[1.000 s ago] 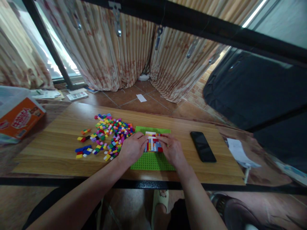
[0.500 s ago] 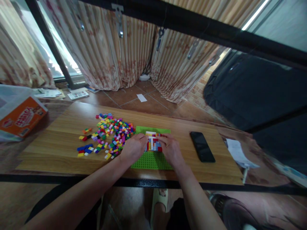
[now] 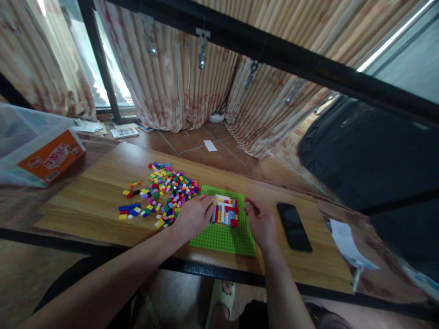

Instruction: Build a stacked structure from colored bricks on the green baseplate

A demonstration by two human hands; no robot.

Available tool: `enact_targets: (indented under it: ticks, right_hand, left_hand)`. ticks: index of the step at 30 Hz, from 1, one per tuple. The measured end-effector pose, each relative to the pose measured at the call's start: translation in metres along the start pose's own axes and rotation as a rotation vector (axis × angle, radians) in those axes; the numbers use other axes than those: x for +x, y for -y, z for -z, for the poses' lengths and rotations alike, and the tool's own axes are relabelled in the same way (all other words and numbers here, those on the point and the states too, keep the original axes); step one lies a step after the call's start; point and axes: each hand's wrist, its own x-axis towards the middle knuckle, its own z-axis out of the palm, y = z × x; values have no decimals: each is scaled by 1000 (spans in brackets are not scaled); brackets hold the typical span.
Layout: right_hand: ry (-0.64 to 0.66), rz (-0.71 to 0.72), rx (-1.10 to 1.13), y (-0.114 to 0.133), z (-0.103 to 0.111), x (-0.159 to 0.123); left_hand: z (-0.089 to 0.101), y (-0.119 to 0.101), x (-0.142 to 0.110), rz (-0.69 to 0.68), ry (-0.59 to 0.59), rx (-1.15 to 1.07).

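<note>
A flat block of small toy bricks (image 3: 226, 211), mostly red, white, light blue and yellow, sits on a green studded baseplate (image 3: 222, 242). At the block's left edge is my left hand (image 3: 195, 214), thumb and fingers closed against its side and hiding part of that edge. My right hand (image 3: 261, 223) hovers by the baseplate's right edge, apart from the block. Its fingers are loosely bent with small gaps between them, and nothing shows in them. A pile of loose toy bricks (image 3: 174, 186) in many colours spreads to the left of the baseplate.
A black phone (image 3: 294, 227) lies on the wooden tabletop (image 3: 99, 183) to the right. Beyond it are white papers (image 3: 346, 240). At the far left stands a clear plastic bin (image 3: 30, 132) with an orange label. Overhead runs a dark bar (image 3: 274, 55) with hanging clips.
My right hand has come off the block and moved right. My left hand stays at the block's left side, and more of the block's top shows. The camera view has shifted and tilted.
</note>
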Motion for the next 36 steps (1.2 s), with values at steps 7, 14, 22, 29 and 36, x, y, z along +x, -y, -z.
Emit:
enact_targets:
  ticks: [7,14,22,29,36]
  right_hand:
    - [-194,69,9,15,2,2]
    - [-15,354,15,55,-30,-24]
    - [353,442,-48,77,-82,-52]
    - [339,336,-105,80,-102,-44]
    - [363,284,-248,87,-118,-31]
  left_hand:
    - [23,16,15,54,-166,-101]
    - [58,47,24,168,-430,-166]
    - [79,62,24,263,-552,-288]
    - [85,70,24,328,-555,-311]
    - [84,69,21,330,-484,-301]
